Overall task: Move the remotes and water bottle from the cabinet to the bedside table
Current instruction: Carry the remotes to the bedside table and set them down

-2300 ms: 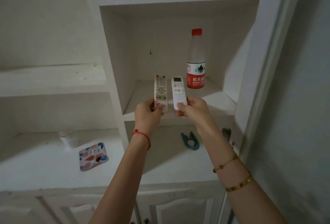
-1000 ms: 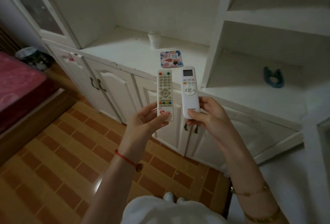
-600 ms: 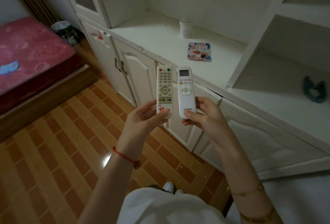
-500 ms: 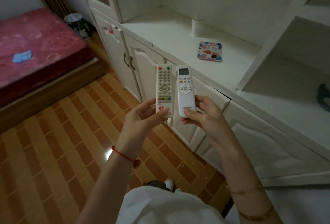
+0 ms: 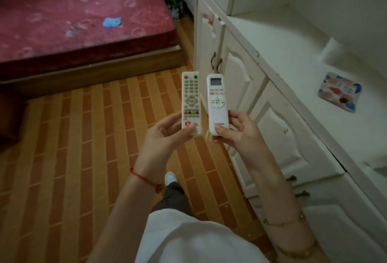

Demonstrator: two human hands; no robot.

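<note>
View has swung to red bed (image 5: 79, 21) and tiled floor (image 5: 83, 137); each hand's grip holds a remote.

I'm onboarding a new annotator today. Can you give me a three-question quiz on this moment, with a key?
1. True or false: the left hand holds the cream many-buttoned remote with red and green top buttons.
2. Which item has a small display screen?
A. the white slim remote in the right hand
B. the patterned square coaster on the white cabinet counter
C. the blue scrap on the red mattress
3. Fill in: the floor is laid with orange ______.

Key: 1 true; 2 A; 3 tiles.
</note>
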